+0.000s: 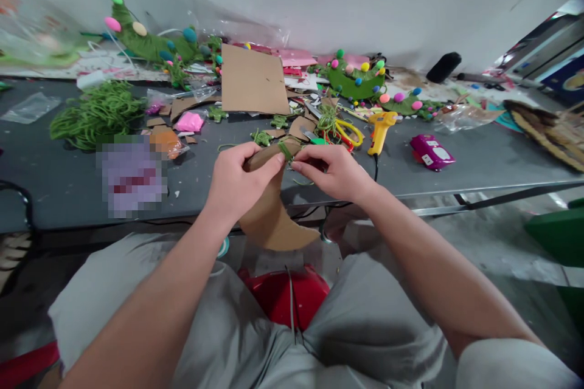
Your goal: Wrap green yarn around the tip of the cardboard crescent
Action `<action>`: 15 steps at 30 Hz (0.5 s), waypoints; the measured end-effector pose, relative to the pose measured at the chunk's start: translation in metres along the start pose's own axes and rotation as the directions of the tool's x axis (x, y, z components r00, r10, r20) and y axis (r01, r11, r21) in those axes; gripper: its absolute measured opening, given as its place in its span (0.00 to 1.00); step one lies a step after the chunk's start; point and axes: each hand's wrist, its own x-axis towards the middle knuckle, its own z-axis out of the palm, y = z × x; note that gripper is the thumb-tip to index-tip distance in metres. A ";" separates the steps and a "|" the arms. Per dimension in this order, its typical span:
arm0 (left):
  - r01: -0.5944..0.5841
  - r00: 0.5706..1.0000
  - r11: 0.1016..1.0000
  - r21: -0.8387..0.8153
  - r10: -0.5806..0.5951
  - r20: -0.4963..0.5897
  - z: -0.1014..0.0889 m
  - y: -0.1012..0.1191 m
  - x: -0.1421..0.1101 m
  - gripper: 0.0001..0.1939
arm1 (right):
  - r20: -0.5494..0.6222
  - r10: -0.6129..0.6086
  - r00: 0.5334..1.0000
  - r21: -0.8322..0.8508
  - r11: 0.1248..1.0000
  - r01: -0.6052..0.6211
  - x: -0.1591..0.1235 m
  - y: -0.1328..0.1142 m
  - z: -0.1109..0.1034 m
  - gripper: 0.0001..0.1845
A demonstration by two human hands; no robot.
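A brown cardboard crescent (274, 225) hangs past the front edge of the table, its upper end between my hands. My left hand (239, 179) is closed on that end, thumb on top. A few turns of green yarn (285, 151) wrap the cardboard near its upper tip. My right hand (335, 169) pinches the yarn beside the wrap, thumb against fingers. Just behind lie scissors with yellow handles (351, 134) and a yellow glue gun (381, 130). A loose heap of green yarn (98, 114) rests on the left of the table.
A flat cardboard sheet (253, 79) lies at the back among scraps. Green crescents with coloured pompoms (358, 82) stand along the wall. A shiny purple packet (431, 152) is at right, a pink packet (190, 122) at left. Below me is a red stool (289, 298).
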 end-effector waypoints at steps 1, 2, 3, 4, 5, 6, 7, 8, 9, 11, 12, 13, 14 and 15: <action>-0.007 1.000 0.997 0.076 0.008 -0.004 0.000 0.000 0.000 0.18 | 0.004 -0.014 1.000 -0.035 0.999 0.014 -0.001 0.000 0.000 0.09; -0.009 1.000 0.991 0.134 0.009 0.001 0.000 -0.001 0.000 0.18 | 0.010 -0.031 0.999 -0.068 0.997 0.032 -0.001 -0.001 0.000 0.08; -0.007 1.000 0.984 0.176 0.005 0.009 0.001 -0.002 0.000 0.18 | 0.021 -0.048 0.999 -0.103 0.993 0.050 -0.002 -0.001 -0.001 0.07; -0.006 1.000 0.978 0.208 0.000 0.029 0.001 -0.003 -0.001 0.18 | 0.037 -0.061 0.997 -0.142 0.988 0.065 -0.002 -0.001 -0.002 0.06; -0.010 0.999 0.971 0.237 -0.003 0.055 0.002 -0.004 -0.001 0.18 | 0.056 -0.070 0.996 -0.183 0.980 0.080 -0.003 0.000 -0.002 0.06; -0.017 0.997 0.964 0.264 -0.005 0.082 0.003 -0.005 -0.001 0.18 | 0.080 -0.079 0.994 -0.224 0.970 0.095 -0.003 0.000 -0.003 0.05; -0.028 0.993 0.957 0.290 -0.006 0.114 0.003 -0.007 -0.001 0.19 | 0.109 -0.087 0.990 -0.262 0.958 0.113 -0.003 0.000 -0.004 0.05; -0.041 0.988 0.950 0.310 -0.007 0.153 0.003 -0.008 -0.001 0.20 | 0.141 -0.096 0.985 -0.294 0.946 0.135 -0.003 0.000 -0.005 0.06; -0.057 0.980 0.945 0.322 -0.008 0.197 0.003 -0.009 0.000 0.21 | 0.173 -0.107 0.979 -0.317 0.935 0.158 -0.003 0.000 -0.006 0.07; -0.079 0.956 0.946 0.314 -0.017 0.293 0.002 -0.009 0.001 0.22 | 0.217 -0.128 0.968 -0.332 0.923 0.197 -0.002 0.000 -0.008 0.09; -0.081 0.939 0.952 0.295 -0.027 0.344 0.002 -0.008 0.001 0.22 | 0.224 -0.136 0.965 -0.324 0.923 0.205 -0.002 -0.001 -0.010 0.09; -0.074 0.919 0.962 0.265 -0.038 0.393 0.001 -0.007 0.002 0.22 | 0.221 -0.139 0.965 -0.307 0.929 0.204 -0.002 -0.002 -0.012 0.09; -0.060 0.899 0.972 0.228 -0.046 0.436 0.000 -0.006 0.002 0.22 | 0.210 -0.135 0.968 -0.280 0.941 0.191 -0.002 -0.003 -0.014 0.08; -0.044 0.881 0.982 0.185 -0.049 0.470 -0.001 -0.004 0.003 0.22 | 0.191 -0.123 0.974 -0.242 0.955 0.169 -0.002 -0.004 -0.016 0.08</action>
